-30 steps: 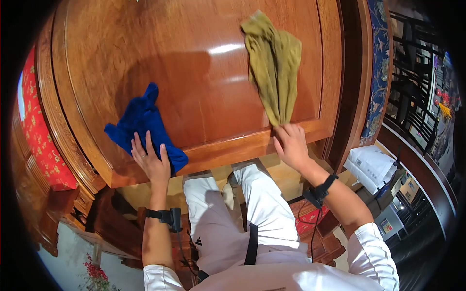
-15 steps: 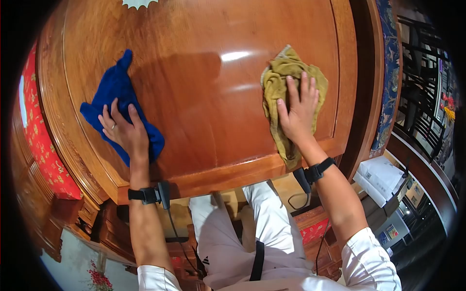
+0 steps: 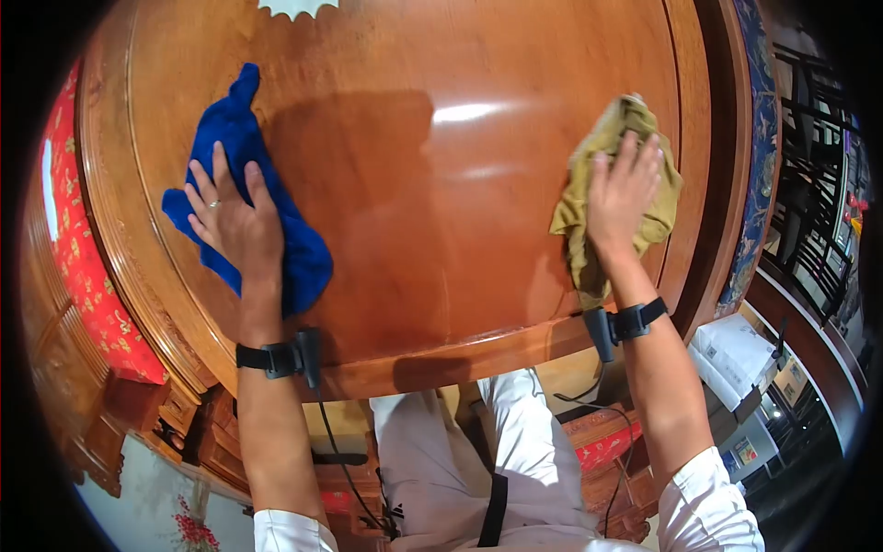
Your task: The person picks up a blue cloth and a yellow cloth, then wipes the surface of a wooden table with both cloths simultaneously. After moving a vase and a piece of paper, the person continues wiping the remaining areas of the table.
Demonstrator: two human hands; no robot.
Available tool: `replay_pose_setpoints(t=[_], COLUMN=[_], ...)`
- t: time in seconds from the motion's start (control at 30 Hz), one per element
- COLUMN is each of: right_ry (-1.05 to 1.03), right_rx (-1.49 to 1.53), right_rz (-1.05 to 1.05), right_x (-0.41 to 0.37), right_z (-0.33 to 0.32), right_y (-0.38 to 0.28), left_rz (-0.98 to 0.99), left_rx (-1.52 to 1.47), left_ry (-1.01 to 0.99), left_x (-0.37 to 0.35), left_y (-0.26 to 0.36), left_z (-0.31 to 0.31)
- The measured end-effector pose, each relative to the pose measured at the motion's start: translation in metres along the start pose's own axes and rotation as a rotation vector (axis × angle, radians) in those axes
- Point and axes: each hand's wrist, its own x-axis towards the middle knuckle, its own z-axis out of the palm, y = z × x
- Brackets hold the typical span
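My left hand (image 3: 239,221) lies flat on a crumpled blue cloth (image 3: 232,129) at the left of the wooden tabletop (image 3: 405,230). Its fingers are spread, and a ring shows on one of them. Over on the right, my right hand (image 3: 627,193) rests palm down on a bunched mustard-yellow cloth (image 3: 662,207), slightly blurred, with fingers extended. Both cloths touch the polished wood. The palms hide part of each cloth.
A scalloped white item (image 3: 298,7) sits at the table's far edge. Red patterned fabric (image 3: 101,285) hangs at left. A white package (image 3: 733,357) stands at lower right, near dark chairs (image 3: 814,138). Each wrist wears a strap with a cable.
My right hand and the yellow cloth have slid right across the tabletop. My left hand and the blue cloth have moved a little farther from me. The view has shifted slightly.
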Motion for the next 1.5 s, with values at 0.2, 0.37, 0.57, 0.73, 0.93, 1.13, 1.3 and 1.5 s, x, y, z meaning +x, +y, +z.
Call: replay_pose_setpoints(t=[0.2, 0.37, 0.57, 0.73, 0.93, 1.13, 1.3, 1.5], right_ry=[-0.186, -0.338, -0.199, 0.009, 0.091, 0.082, -0.094, -0.043], right_rx=[0.127, 0.291, 0.137, 0.033, -0.050, 0.019, 0.242, 0.223], right_rz=[-0.363, -0.812, -0.760, -0.270, 0.073, -0.207, -0.359, -0.327], right_x=[-0.017, -0.047, 0.050, 0.121, 0.119, 0.060, -0.001, -0.008], right_z=[-0.005, -0.010, -0.001, 0.009, 0.029, 0.034, 0.012, 0.016], right_y=[-0.163, -0.218, -0.150, -0.015, -0.020, -0.199, -0.274, -0.282], left_rz=[-0.016, -0.040, -0.032, -0.036, -0.048, -0.065, -0.048, 0.136], left_rx=[0.051, 0.017, 0.006, 0.036, 0.068, 0.038, 0.014, -0.017], left_ry=[-0.057, -0.082, -0.070, -0.068, -0.067, -0.041, -0.008, -0.120], left_x=[-0.001, -0.001, -0.001, -0.001, 0.000, 0.000, -0.003, -0.016], left_y=[-0.001, 0.001, 0.000, 0.002, 0.007, 0.005, 0.004, -0.066], left_z=[-0.002, -0.005, -0.004, -0.003, -0.008, -0.004, -0.005, -0.028])
